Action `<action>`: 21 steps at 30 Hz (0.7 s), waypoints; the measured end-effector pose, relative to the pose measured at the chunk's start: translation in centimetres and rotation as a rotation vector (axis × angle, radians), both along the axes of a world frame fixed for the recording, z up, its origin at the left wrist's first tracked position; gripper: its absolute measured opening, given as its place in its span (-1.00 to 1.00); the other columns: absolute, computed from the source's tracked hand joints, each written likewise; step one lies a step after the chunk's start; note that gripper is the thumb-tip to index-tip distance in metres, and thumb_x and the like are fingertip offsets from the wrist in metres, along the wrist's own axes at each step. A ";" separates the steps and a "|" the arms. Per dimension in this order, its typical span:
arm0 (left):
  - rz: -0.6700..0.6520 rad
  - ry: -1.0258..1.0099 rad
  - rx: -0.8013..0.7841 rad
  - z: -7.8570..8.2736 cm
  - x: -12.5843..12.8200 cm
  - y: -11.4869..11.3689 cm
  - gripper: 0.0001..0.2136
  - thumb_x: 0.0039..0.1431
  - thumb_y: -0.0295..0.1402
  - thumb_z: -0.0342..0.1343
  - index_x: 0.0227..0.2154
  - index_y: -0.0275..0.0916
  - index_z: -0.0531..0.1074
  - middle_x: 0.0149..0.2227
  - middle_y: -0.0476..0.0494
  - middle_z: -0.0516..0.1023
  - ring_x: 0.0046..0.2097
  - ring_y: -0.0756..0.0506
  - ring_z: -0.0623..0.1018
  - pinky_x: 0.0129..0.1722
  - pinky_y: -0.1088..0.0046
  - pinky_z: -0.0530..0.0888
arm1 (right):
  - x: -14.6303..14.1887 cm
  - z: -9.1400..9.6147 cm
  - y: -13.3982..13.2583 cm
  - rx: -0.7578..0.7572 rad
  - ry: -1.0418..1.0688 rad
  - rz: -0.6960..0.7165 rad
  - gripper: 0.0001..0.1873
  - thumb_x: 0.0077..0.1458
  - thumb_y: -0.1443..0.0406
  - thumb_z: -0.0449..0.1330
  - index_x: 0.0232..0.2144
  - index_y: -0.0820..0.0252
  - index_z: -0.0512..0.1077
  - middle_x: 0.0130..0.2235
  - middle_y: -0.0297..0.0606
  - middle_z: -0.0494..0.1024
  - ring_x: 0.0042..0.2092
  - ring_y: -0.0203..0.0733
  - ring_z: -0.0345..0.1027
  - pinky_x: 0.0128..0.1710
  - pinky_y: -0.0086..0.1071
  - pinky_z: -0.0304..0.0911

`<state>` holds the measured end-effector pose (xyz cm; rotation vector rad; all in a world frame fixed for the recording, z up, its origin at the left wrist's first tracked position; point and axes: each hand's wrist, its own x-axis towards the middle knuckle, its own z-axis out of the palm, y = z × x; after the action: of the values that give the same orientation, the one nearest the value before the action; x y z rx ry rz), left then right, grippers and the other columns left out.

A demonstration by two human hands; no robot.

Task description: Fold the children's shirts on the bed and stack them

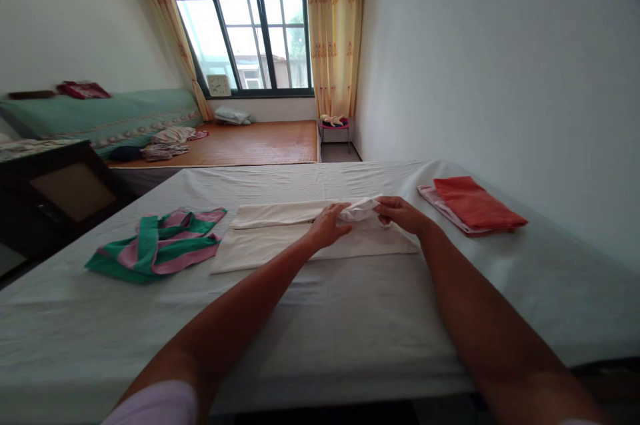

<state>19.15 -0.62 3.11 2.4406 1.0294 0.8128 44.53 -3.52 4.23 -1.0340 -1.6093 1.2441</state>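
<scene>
A cream-white cloth garment lies spread in a long flat shape on the sheet in front of me, its far edge folded over. My right hand pinches a bunched, slightly raised part of it near the right end. On the middle of the cloth rests my left hand, thumb and fingers apart, fingertips touching the bunched part. What kind of garment it is, I cannot tell.
A crumpled green-and-pink striped cloth lies to the left. Folded red cloth sits on a pale pink one at right. Beyond the sheet-covered surface stand a brown-topped bed, a small stool and a dark cabinet.
</scene>
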 end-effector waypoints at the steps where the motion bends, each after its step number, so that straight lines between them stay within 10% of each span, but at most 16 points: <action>1: -0.008 0.018 -0.012 -0.4 0.1 0.2 -0.50 0.03 -0.30 0.24 0.08 -0.27 0.39 0.04 -0.25 0.48 0.08 -0.22 0.45 0.12 0.26 0.36 | 0.3 0.0 -0.1 -0.002 0.041 -0.002 -0.70 -0.06 0.08 0.32 -0.40 0.19 0.44 -0.56 -0.42 0.37 -0.52 -0.39 0.18 -0.49 -0.48 0.09; 7: -0.040 0.033 0.055 -2.6 -1.4 0.9 -0.72 0.04 -0.54 0.08 -0.20 -0.18 0.54 -0.08 -0.10 0.56 0.03 -0.13 0.46 0.10 0.30 0.37 | 2.0 0.3 -0.7 -0.163 -0.209 0.099 -0.83 -0.14 0.24 0.25 -0.50 0.27 0.47 -0.31 -0.22 0.57 -0.60 -0.48 0.08 -0.61 -0.50 -0.04; 13: 0.028 -0.046 0.127 -2.9 -1.2 0.7 -0.71 0.12 -0.54 0.02 -0.17 -0.17 0.54 -0.06 -0.10 0.54 0.02 -0.11 0.44 0.13 0.30 0.35 | -1.8 1.3 -0.2 0.274 -0.643 -0.388 -0.67 0.13 0.09 0.07 -0.42 0.18 0.49 -0.42 -0.26 0.56 -0.45 -0.29 0.28 -0.44 -0.44 0.13; 21: 0.046 -0.037 0.130 -3.4 -1.6 0.9 -0.59 0.13 -0.45 0.07 0.07 -0.23 0.38 0.03 -0.19 0.48 0.09 -0.16 0.39 0.15 0.25 0.33 | -5.6 -1.8 0.8 0.209 -0.604 -0.175 -0.51 -0.08 0.18 0.30 -0.06 0.21 0.44 -0.34 -0.27 0.52 -0.32 -0.21 0.38 -0.26 -0.37 0.26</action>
<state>17.56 0.27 -0.33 2.5073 1.0528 0.9648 38.97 -2.67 2.45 -1.4650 -1.9892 0.6535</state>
